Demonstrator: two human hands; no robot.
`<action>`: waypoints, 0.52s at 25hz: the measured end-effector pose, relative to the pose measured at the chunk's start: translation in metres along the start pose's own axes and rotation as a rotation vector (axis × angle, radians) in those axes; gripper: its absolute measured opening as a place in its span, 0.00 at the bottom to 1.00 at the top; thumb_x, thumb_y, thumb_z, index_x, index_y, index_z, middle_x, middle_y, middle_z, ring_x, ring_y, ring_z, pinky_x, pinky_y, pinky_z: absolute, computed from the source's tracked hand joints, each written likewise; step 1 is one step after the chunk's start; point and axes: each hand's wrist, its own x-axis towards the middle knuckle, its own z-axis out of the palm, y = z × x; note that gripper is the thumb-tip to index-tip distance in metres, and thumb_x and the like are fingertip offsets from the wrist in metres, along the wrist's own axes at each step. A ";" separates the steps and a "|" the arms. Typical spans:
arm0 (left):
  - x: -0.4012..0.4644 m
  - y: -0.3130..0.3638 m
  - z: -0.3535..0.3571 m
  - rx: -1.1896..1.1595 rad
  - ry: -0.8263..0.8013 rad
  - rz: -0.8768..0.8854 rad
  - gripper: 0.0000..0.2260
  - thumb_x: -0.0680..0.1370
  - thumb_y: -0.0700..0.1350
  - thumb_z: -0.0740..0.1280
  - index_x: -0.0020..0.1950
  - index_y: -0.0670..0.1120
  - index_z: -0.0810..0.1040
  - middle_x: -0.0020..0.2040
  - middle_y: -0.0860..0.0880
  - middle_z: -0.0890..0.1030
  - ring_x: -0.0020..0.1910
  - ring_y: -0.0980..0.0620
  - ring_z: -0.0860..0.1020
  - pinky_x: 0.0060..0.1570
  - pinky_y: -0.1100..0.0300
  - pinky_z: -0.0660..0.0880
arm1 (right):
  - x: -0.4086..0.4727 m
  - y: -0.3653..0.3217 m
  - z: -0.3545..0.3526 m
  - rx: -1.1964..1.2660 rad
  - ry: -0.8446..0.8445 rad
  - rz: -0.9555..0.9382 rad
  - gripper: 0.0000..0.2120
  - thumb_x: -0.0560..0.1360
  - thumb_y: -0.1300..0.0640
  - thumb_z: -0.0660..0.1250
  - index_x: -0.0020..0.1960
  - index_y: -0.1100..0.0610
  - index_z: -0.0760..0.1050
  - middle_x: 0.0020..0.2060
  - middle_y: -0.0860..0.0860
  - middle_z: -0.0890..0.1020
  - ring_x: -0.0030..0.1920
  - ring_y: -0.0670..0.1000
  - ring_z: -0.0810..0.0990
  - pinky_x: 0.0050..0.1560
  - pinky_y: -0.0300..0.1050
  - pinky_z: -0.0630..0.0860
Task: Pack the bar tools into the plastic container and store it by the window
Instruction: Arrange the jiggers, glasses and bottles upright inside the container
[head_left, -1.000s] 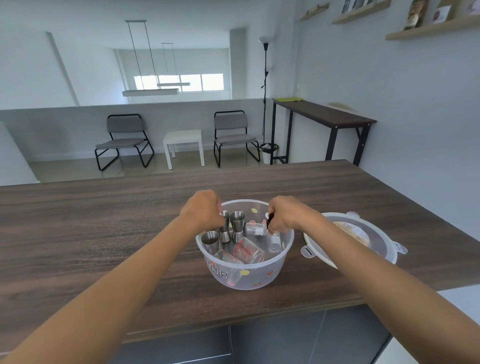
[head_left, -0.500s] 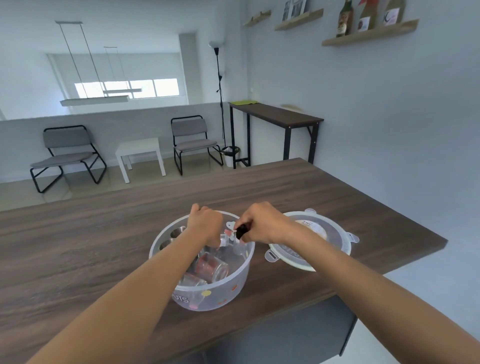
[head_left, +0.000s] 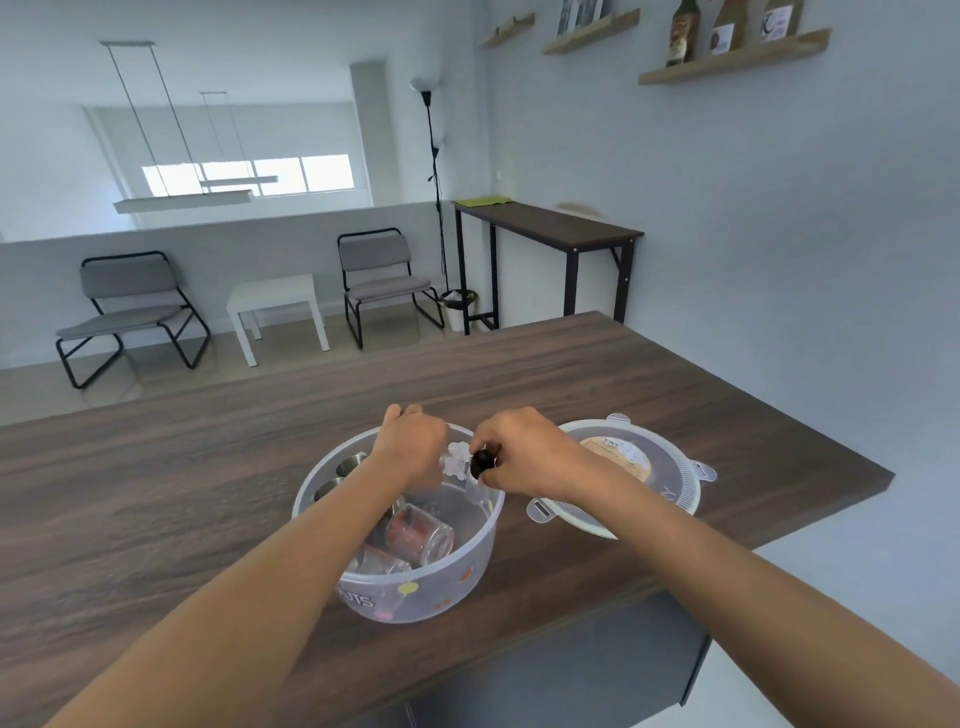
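A clear round plastic container (head_left: 415, 587) with coloured dots stands on the dark wood counter (head_left: 156, 493). Inside lie steel jiggers (head_left: 349, 464), a measuring glass with red marks (head_left: 422, 532) and other clear glassware. My left hand (head_left: 413, 444) is over the far rim, closed around a small clear piece (head_left: 457, 460). My right hand (head_left: 519, 457) is just to its right, pinching a small black tool (head_left: 483, 461) above the container. The container's lid (head_left: 670, 486) lies flat to the right, with a label on it.
The counter's right edge and near edge are close to the lid. Beyond the counter are two grey chairs (head_left: 384, 280), a white side table (head_left: 278, 306), a floor lamp and a tall dark table (head_left: 550, 228). A window (head_left: 249, 176) is far back. Wall shelves hold bottles.
The view has swung to the right, so the container now appears lower and left of centre. Both hands stay over the container's far rim, close together around the black tool.
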 end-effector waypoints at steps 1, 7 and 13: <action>-0.002 -0.003 -0.004 -0.073 0.013 0.002 0.13 0.71 0.41 0.66 0.55 0.44 0.78 0.53 0.45 0.81 0.58 0.44 0.75 0.55 0.54 0.69 | 0.001 0.000 0.001 0.016 0.011 0.012 0.12 0.69 0.61 0.70 0.52 0.57 0.80 0.49 0.55 0.83 0.49 0.56 0.81 0.50 0.50 0.79; -0.014 -0.014 -0.025 -0.230 0.177 0.055 0.16 0.75 0.47 0.66 0.61 0.43 0.71 0.57 0.43 0.77 0.53 0.41 0.79 0.50 0.50 0.76 | 0.008 0.002 0.009 0.013 0.032 0.030 0.07 0.70 0.60 0.69 0.47 0.59 0.80 0.45 0.57 0.84 0.45 0.58 0.81 0.47 0.52 0.80; -0.018 -0.022 -0.033 -0.296 0.071 0.086 0.21 0.70 0.51 0.72 0.60 0.46 0.74 0.55 0.47 0.79 0.53 0.46 0.78 0.52 0.50 0.76 | 0.010 0.003 0.012 -0.007 0.043 0.043 0.08 0.71 0.57 0.68 0.47 0.58 0.80 0.44 0.57 0.84 0.44 0.59 0.81 0.46 0.53 0.81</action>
